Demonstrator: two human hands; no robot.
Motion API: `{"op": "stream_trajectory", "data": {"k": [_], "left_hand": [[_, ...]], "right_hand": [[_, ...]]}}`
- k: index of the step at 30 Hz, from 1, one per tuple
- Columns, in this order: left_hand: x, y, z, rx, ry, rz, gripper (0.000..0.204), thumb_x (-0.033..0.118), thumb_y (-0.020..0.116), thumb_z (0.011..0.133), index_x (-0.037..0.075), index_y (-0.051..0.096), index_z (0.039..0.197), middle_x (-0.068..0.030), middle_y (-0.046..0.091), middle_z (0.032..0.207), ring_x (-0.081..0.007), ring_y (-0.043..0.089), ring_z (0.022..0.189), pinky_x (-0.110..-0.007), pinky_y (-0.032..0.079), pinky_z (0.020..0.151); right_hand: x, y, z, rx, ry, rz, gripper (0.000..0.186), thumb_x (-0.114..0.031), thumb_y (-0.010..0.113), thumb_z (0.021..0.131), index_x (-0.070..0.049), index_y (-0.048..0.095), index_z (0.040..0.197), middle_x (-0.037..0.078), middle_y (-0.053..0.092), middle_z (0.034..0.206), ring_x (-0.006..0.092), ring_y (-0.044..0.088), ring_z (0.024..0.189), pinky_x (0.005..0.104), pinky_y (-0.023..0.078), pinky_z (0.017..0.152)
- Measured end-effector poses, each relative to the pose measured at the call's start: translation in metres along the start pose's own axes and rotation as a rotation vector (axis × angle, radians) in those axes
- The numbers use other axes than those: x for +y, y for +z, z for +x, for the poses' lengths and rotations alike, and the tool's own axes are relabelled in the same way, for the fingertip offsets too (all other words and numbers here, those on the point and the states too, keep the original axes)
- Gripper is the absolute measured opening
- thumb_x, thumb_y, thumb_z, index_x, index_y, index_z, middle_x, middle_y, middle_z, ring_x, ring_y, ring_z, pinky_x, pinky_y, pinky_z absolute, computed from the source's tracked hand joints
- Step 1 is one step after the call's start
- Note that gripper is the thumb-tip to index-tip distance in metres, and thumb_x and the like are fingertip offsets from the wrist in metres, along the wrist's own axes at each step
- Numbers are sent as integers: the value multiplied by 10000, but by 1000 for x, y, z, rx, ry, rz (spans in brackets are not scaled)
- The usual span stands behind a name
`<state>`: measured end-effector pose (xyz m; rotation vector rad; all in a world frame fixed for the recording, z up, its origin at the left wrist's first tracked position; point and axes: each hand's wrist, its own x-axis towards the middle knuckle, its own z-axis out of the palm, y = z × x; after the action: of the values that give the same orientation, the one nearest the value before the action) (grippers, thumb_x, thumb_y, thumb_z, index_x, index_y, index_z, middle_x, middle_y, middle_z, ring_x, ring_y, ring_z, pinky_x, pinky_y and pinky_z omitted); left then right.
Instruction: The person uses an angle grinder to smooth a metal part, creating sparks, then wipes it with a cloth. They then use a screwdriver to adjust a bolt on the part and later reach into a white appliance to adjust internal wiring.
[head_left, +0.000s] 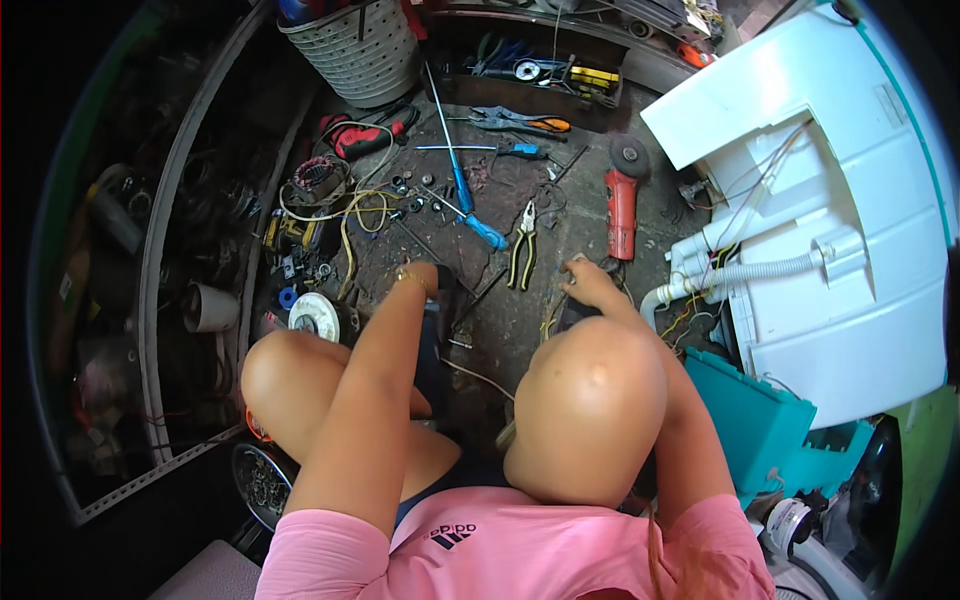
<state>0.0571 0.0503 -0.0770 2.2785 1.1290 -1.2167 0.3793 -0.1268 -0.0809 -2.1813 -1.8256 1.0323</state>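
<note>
My left hand (420, 272) reaches down between my knees, a bracelet at its wrist, next to a dark object (445, 290). Its fingers are hidden behind the wrist. Beyond my right knee, my right hand (590, 284) is low over the floor with its fingers bent inward; whatever they close on is hidden. Just ahead of it lie pliers (521, 248) with black and yellow handles. A red angle grinder (622, 205) lies to its right. Blue-handled screwdrivers (462, 190) lie farther off, beside locking pliers (515, 121) with an orange grip.
On the left are a metal shelf frame (160, 250), a red power tool (358, 137), tangled wires (350, 205) and a perforated basket (355, 50). A toolbox (530, 75) stands at the back. On the right are a white appliance housing (840, 200) with a hose and a teal plastic part (740, 410).
</note>
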Motion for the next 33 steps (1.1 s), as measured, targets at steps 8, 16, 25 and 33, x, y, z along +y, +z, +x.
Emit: {"op": "stream_trajectory", "data": {"k": [8, 16, 25, 33], "left_hand": [[9, 34, -10, 125, 20, -90, 518, 325, 798, 770, 129, 603, 1208, -95, 550, 1305, -330, 571, 1197, -463, 514, 962], [-19, 38, -7, 204, 272, 97, 663, 173, 811, 679, 140, 520, 1275, -111, 528, 1263, -329, 535, 1184, -449, 511, 911], [0, 29, -5, 30, 187, 97, 473, 249, 755, 679, 164, 669, 1137, -127, 678, 1066, -315, 604, 1088, -464, 426, 942], [-9, -21, -12, 538, 222, -244, 740, 253, 736, 747, 108, 429, 1404, -158, 454, 1459, -367, 441, 1324, -525, 323, 1085]], "right_hand": [[-41, -27, 142, 378, -98, -94, 629, -172, 726, 790, -47, 482, 1357, 159, 385, 1464, 398, 453, 1246, 537, 471, 960], [-40, -54, 242, 391, 28, -443, 446, -155, 499, 939, -153, 501, 1385, 88, 488, 1330, 302, 478, 1221, 530, 451, 922], [-27, -54, 197, 467, -94, 141, 379, -173, 667, 824, -57, 521, 1154, 188, 658, 1041, 367, 664, 966, 442, 513, 844], [-36, -78, 21, 820, 119, 734, 267, -221, 700, 827, -15, 608, 969, 159, 688, 923, 301, 670, 837, 389, 506, 734]]}}
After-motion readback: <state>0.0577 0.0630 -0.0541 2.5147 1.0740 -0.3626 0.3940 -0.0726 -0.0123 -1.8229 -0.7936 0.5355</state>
